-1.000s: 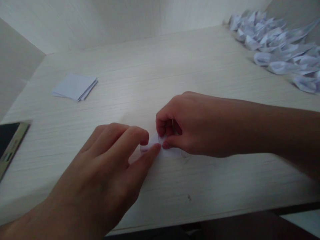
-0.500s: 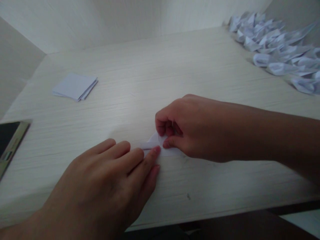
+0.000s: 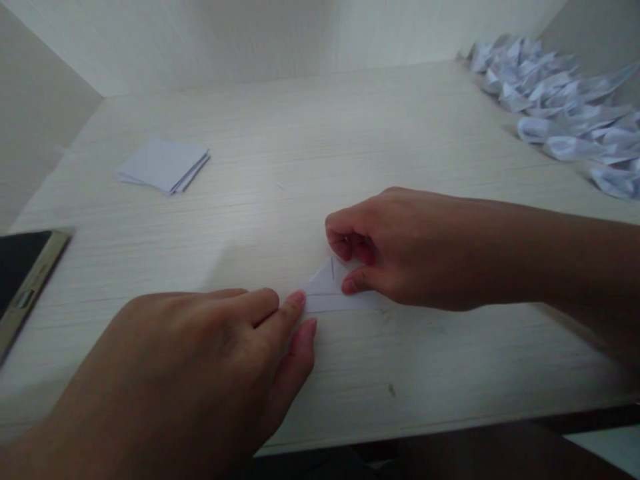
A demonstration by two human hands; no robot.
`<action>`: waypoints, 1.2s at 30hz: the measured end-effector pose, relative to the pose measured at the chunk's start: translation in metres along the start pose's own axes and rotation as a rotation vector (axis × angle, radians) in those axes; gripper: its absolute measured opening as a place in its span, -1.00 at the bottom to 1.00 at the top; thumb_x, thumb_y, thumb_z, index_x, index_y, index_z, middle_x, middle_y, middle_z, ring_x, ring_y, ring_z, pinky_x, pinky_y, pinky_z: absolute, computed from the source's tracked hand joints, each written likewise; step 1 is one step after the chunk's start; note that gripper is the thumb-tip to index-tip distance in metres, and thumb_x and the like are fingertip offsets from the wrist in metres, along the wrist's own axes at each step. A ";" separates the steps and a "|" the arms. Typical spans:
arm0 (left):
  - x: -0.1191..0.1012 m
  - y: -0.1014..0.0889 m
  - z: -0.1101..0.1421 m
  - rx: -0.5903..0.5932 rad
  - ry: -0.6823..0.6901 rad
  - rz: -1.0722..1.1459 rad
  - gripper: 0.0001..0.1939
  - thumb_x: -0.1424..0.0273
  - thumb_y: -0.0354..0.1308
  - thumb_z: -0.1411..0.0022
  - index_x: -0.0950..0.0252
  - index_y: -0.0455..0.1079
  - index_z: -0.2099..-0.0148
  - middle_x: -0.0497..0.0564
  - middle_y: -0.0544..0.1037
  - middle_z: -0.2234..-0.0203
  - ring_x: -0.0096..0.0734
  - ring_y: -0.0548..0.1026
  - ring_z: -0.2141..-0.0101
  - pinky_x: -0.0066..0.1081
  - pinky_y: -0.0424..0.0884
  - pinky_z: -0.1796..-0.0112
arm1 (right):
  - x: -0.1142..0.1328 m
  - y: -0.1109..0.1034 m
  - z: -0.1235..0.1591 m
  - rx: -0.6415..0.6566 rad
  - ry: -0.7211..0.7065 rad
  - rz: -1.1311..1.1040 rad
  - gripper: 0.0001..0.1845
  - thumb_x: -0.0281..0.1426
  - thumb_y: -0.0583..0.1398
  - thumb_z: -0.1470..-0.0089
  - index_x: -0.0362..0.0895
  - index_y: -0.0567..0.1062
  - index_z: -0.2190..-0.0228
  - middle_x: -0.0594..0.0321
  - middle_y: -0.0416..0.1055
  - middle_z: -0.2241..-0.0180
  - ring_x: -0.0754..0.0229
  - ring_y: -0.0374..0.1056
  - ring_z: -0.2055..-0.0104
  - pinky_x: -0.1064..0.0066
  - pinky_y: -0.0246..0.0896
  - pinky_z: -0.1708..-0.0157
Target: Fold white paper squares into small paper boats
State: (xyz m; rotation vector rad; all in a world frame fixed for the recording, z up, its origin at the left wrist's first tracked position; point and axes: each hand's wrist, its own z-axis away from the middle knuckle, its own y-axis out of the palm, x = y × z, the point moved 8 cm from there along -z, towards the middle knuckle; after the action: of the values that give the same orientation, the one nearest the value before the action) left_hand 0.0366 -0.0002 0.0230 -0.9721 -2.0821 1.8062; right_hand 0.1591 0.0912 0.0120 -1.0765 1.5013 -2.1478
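- Paper (image 3: pixel 325 287): small white folded piece, flat on the table (image 3: pixel 280 233) near the front edge, between both hands. Reads as a triangle, point away from the person, strip along the base. Right part is under the right hand, so full outline can't be confirmed.
- Step: looks like pressing down or running along the base fold. My judgement from the left fingertip sitting at the strip's left end.
- Next move calls for: paper pinned so it can't slide, fingertip pressure kept along the fold line, layers lined up before any further fold. Main risk, I'd say: a skewed crease.
- Left hand (image 3: pixel 200 360): index extended, tip on the paper's left corner. Thumb stands apart from it, just below the paper, not pinching. Other fingers bent under; their undersides don't show.
- Right hand (image 3: pixel 400 250): thumb tip down on the paper, right of the centre line. Index curled in by the top point, gap visible between it and the thumb. Can't tell if the hidden fingers grip anything.
- Around: stack (image 3: pixel 163 163) of white sheets back left, well apart from the hands; device (image 3: pixel 30 287) at left edge, partly cut off; pile (image 3: pixel 560 100) of folded white pieces far right.
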 end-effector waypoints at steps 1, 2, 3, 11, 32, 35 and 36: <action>-0.004 0.001 -0.003 0.016 0.038 -0.087 -0.77 0.35 0.12 -0.43 0.20 0.62 0.16 -0.08 0.49 0.63 -0.35 0.32 0.72 -0.26 -0.09 0.63 | 0.000 0.000 -0.001 0.014 -0.003 -0.002 -0.92 -0.38 0.37 -0.05 -0.05 0.57 0.44 0.33 0.48 0.54 0.27 0.28 0.56 0.36 -0.03 0.52; -0.008 0.001 -0.005 0.029 0.078 -0.172 -0.72 0.35 0.07 -0.45 0.22 0.62 0.20 -0.06 0.50 0.63 -0.30 0.36 0.73 -0.25 -0.06 0.64 | 0.001 0.001 -0.002 0.030 -0.007 -0.003 -0.93 -0.37 0.37 -0.05 -0.04 0.58 0.44 0.33 0.48 0.54 0.27 0.28 0.57 0.36 -0.02 0.51; -0.012 0.002 -0.007 0.041 0.117 -0.237 -0.68 0.36 0.03 -0.46 0.23 0.61 0.23 -0.05 0.50 0.63 -0.26 0.39 0.73 -0.23 -0.03 0.65 | 0.003 0.001 -0.003 0.048 -0.012 0.000 -0.92 -0.36 0.37 -0.06 -0.04 0.58 0.43 0.33 0.49 0.54 0.26 0.28 0.56 0.35 -0.01 0.51; -0.014 0.005 -0.007 0.092 0.173 -0.288 -0.59 0.38 -0.06 -0.46 0.23 0.56 0.34 -0.03 0.48 0.65 -0.22 0.39 0.74 -0.20 -0.01 0.67 | 0.009 0.005 -0.016 -0.015 0.041 0.092 -0.64 -0.06 0.44 -0.02 -0.09 0.59 0.42 0.20 0.48 0.54 0.13 0.40 0.46 0.33 0.07 0.44; 0.018 0.004 -0.034 0.054 -0.043 0.024 -0.77 0.27 0.24 -0.34 0.23 0.57 0.02 0.04 0.62 0.20 -0.28 0.53 0.35 -0.32 0.41 0.37 | -0.025 0.000 0.002 -0.036 0.046 0.010 -0.57 -0.06 0.55 0.21 -0.07 0.54 0.56 0.31 0.40 0.63 0.23 0.23 0.59 0.30 -0.02 0.48; 0.024 0.009 -0.046 0.141 -0.075 0.093 -0.70 0.27 0.25 -0.33 0.20 0.54 -0.08 0.06 0.61 0.10 -0.22 0.55 0.20 -0.28 0.46 0.23 | -0.022 -0.001 0.008 -0.047 0.045 -0.045 -0.62 -0.13 0.51 0.10 -0.09 0.52 0.52 0.32 0.42 0.59 0.25 0.21 0.58 0.31 -0.01 0.48; 0.027 0.012 -0.050 0.196 -0.115 0.121 -0.73 0.26 0.26 -0.32 0.19 0.55 -0.03 0.05 0.62 0.14 -0.23 0.56 0.23 -0.29 0.45 0.25 | -0.021 -0.001 0.010 -0.046 0.044 -0.065 -0.65 -0.17 0.51 0.08 -0.09 0.52 0.50 0.31 0.44 0.56 0.24 0.22 0.56 0.32 -0.01 0.47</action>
State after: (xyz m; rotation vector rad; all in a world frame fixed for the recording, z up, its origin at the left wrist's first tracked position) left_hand 0.0480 0.0561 0.0155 -0.9816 -1.8990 2.1268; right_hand 0.1802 0.0979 0.0064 -1.1151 1.5635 -2.2047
